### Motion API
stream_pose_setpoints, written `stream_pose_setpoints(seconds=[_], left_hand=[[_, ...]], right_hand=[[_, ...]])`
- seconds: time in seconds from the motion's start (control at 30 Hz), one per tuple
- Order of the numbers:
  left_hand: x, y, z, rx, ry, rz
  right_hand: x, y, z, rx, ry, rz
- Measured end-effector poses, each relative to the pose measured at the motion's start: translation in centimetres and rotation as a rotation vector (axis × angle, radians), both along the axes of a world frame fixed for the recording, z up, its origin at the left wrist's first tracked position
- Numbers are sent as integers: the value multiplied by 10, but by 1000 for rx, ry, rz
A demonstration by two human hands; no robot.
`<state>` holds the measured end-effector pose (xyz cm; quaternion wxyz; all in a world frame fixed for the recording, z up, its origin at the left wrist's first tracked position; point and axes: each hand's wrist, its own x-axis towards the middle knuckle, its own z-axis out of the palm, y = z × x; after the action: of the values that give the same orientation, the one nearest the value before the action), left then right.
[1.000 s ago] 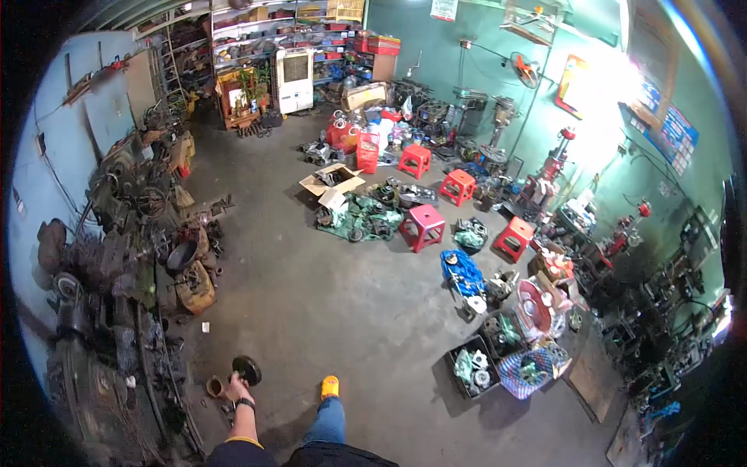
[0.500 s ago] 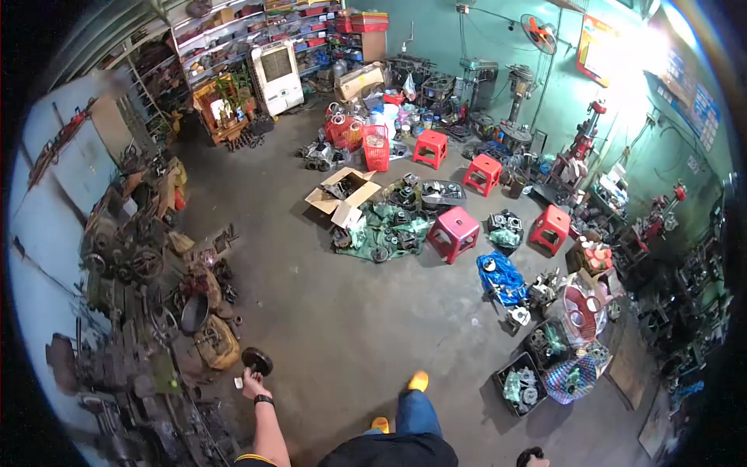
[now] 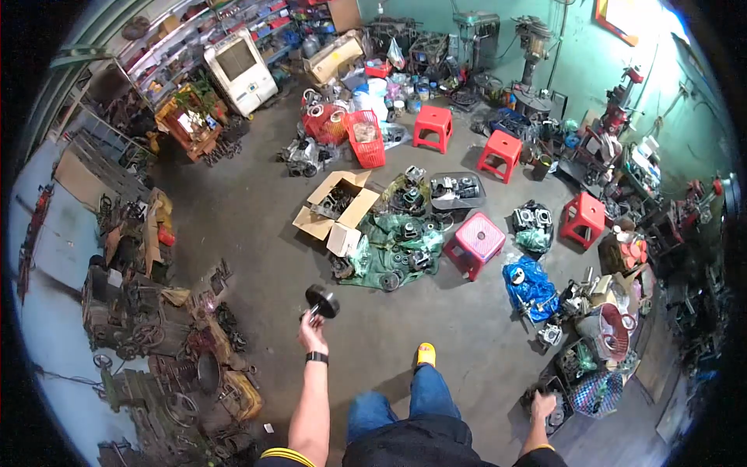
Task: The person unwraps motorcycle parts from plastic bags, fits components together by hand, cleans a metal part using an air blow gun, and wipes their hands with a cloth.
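Note:
My left hand [image 3: 313, 335], with a black band on the wrist, is stretched forward over the floor. Its fingers are closed round the metal shaft of a dark round part [image 3: 320, 302], whose disc tilts up beyond the fingertips. At the lower right is my right hand [image 3: 543, 405], its fingers curled against something dark that I cannot make out. In this view it overlaps the edge of a black crate of metal parts [image 3: 557, 420].
Ahead, an open cardboard box [image 3: 336, 204] stands beside a green sheet [image 3: 381, 268] bearing metal parts. Red stools [image 3: 476, 243] and a blue sheet [image 3: 531, 289] lie to the right. Old machinery [image 3: 156, 342] lines the left wall. A yellow shoe [image 3: 426, 355] shows below.
The view has moved forward toward the box and stools. My left hand has risen and moved right with the dark round part. My right hand has come into view from the bottom edge.

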<state>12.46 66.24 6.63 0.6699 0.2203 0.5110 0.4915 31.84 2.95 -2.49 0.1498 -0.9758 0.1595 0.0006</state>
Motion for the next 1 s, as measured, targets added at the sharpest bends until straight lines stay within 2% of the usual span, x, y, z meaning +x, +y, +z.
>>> stream_pose_setpoints(seconds=[0.03,0.07,0.1,0.13,0.17,0.2,0.23,0.3,0.37,0.43,0.6,0.67,0.7,0.73,0.8,0.83,0.9,1.0], left_hand=[[25,11,8,1,13,-26],[50,24,16,5,20,-55],[70,39,14,6,21,-93],[87,53,12,7,25,-134],[104,66,13,9,41,-185],[117,82,1,4,52,-221],[128,94,-6,23,81,-254],[155,117,-17,38,126,-305],[178,141,-42,46,155,-389],[200,162,-87,43,217,-456],[243,187,-233,125,403,-692],[252,194,-297,235,511,-852],[253,200,-347,333,617,-913],[260,204,-375,397,633,-919],[279,217,-408,476,637,-922],[288,231,-416,587,823,-1036],[301,248,-456,810,775,-941],[320,278,-443,1089,850,-983]], right_hand=[[28,24,-4,-27,109,-14],[48,62,4,-27,-79,68],[76,87,-6,-12,-31,74],[96,141,36,90,22,53],[117,158,20,153,-39,187],[136,195,32,216,11,170],[149,232,43,229,-64,203],[177,288,36,293,-41,318],[195,352,19,358,-109,303],[213,418,0,382,-106,351],[251,554,-146,419,-43,476],[267,594,-214,330,22,558],[274,611,-246,314,39,620],[280,628,-275,302,53,683],[285,662,-326,367,91,790],[287,679,-355,354,126,818],[281,706,-407,299,163,923],[257,741,-464,279,294,1039]])
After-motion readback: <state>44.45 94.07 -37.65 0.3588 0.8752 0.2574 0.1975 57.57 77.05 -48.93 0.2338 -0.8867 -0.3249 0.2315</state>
